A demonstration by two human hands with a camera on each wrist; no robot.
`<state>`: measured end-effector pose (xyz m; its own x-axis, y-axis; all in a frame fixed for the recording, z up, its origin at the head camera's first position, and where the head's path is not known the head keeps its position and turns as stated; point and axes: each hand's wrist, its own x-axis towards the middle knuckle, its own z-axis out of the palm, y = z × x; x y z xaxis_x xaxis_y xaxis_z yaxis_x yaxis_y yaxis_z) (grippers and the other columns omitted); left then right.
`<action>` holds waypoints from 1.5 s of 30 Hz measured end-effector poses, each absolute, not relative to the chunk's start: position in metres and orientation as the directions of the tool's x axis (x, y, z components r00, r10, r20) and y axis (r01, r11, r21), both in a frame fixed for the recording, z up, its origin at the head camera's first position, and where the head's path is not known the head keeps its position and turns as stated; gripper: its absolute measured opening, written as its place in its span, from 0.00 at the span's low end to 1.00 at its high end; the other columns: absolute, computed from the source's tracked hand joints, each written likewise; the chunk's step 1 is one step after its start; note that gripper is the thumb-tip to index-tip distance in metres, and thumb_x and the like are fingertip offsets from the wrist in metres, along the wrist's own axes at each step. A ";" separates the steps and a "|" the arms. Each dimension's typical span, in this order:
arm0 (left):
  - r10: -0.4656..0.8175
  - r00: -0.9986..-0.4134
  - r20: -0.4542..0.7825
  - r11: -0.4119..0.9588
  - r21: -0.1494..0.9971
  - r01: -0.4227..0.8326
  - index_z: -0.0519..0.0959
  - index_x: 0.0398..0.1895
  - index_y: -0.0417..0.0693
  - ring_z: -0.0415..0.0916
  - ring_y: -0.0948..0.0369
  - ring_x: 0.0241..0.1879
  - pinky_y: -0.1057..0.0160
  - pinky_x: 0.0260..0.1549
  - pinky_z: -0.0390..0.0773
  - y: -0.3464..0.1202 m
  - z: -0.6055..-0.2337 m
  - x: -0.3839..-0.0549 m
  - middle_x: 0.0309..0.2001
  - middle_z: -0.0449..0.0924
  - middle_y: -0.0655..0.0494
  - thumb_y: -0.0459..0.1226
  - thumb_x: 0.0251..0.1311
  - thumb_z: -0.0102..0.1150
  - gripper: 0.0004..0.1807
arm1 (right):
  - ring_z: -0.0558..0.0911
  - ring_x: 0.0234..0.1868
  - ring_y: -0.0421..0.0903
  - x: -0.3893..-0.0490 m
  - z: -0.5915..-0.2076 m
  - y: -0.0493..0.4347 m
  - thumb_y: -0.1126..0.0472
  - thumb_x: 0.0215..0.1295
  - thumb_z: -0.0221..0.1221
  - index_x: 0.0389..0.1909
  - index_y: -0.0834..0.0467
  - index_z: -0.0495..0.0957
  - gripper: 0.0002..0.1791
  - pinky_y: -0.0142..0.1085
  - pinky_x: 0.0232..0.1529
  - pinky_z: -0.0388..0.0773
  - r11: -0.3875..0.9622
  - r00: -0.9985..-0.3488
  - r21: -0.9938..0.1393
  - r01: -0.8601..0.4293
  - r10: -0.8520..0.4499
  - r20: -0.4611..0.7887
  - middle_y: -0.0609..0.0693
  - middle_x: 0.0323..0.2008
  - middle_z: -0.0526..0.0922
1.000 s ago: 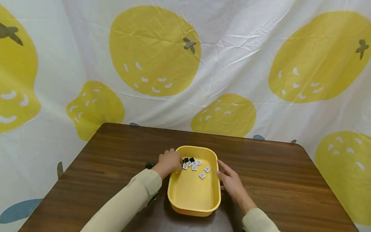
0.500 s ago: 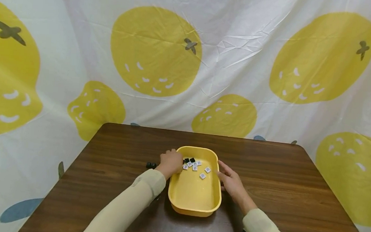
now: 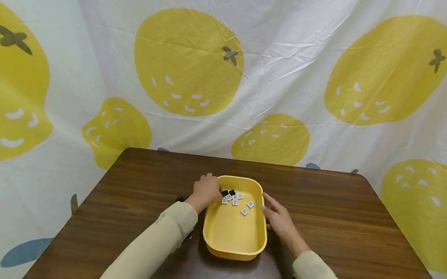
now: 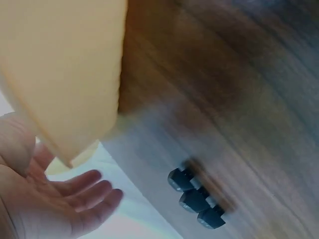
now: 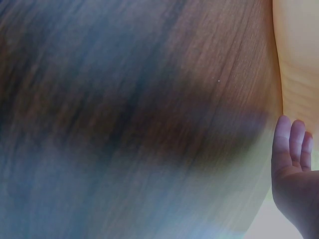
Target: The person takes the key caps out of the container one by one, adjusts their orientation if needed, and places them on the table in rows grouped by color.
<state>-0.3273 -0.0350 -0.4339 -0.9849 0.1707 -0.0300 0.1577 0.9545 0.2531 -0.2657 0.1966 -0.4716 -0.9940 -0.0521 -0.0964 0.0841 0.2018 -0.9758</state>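
A yellow plastic bin (image 3: 233,244) stands on the table, holding several small white square pieces (image 3: 235,202) with dark marks and a couple of black pieces (image 3: 232,192). At its far left rim is my left hand (image 3: 205,192), thumb and index finger reaching over the edge beside the black pieces. In the left wrist view three fingers (image 4: 94,191) stay loosely extended outside the wall; the rim hides the other fingertips, so I cannot tell whether they pinch a piece. My right hand (image 3: 281,221) rests against the bin's right side, fingers fairly straight along the wall.
Black keycap-like pieces (image 4: 194,199) sit in a short row on the wooden table (image 3: 337,234), left of the bin, partly behind my left wrist. A white curtain (image 3: 282,74) with yellow fruit prints hangs behind the table's far edge.
My left hand has lifted slightly and drawn up toward the rim from lower inside the bin. The black piece beside its fingertips no longer shows. My right hand and the bin stay put.
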 end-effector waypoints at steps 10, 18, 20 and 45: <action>0.266 -0.949 0.168 0.823 0.473 0.315 0.83 0.38 0.46 0.74 0.55 0.39 0.57 0.39 0.77 -0.037 -0.430 -0.336 0.37 0.77 0.53 0.37 0.57 0.71 0.08 | 0.82 0.45 0.53 -0.265 -0.471 0.197 0.65 0.74 0.50 0.76 0.57 0.59 0.30 0.40 0.37 0.83 0.203 -0.994 -0.975 0.086 -0.051 -0.098 0.68 0.55 0.76; 0.290 -0.938 0.188 0.723 0.599 0.344 0.80 0.34 0.47 0.74 0.59 0.31 0.60 0.32 0.76 -0.039 -0.435 -0.338 0.30 0.76 0.57 0.31 0.55 0.71 0.08 | 0.82 0.45 0.53 -0.266 -0.472 0.197 0.65 0.74 0.51 0.76 0.57 0.59 0.30 0.41 0.37 0.83 0.197 -0.994 -0.976 0.088 -0.051 -0.100 0.68 0.54 0.76; 0.298 -0.935 0.191 0.714 0.606 0.351 0.80 0.35 0.47 0.75 0.59 0.33 0.60 0.34 0.77 -0.039 -0.435 -0.338 0.32 0.78 0.56 0.32 0.55 0.71 0.08 | 0.83 0.45 0.53 -0.266 -0.472 0.197 0.65 0.74 0.51 0.75 0.56 0.60 0.30 0.41 0.37 0.83 0.197 -0.994 -0.976 0.090 -0.049 -0.102 0.68 0.54 0.76; 0.173 -0.962 0.213 0.501 0.821 0.272 0.84 0.49 0.45 0.80 0.54 0.42 0.56 0.40 0.81 -0.082 -0.431 -0.343 0.45 0.83 0.49 0.37 0.63 0.67 0.12 | 0.82 0.45 0.53 -0.266 -0.471 0.197 0.65 0.74 0.50 0.75 0.58 0.59 0.30 0.41 0.36 0.83 0.218 -0.994 -0.973 0.079 -0.050 -0.092 0.68 0.54 0.76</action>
<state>-0.3426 -0.0825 -0.4311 -0.9616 0.1727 0.2131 0.2721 0.5013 0.8214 -0.2656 0.1966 -0.4713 -0.9945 -0.0502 -0.0923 0.0793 0.2184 -0.9726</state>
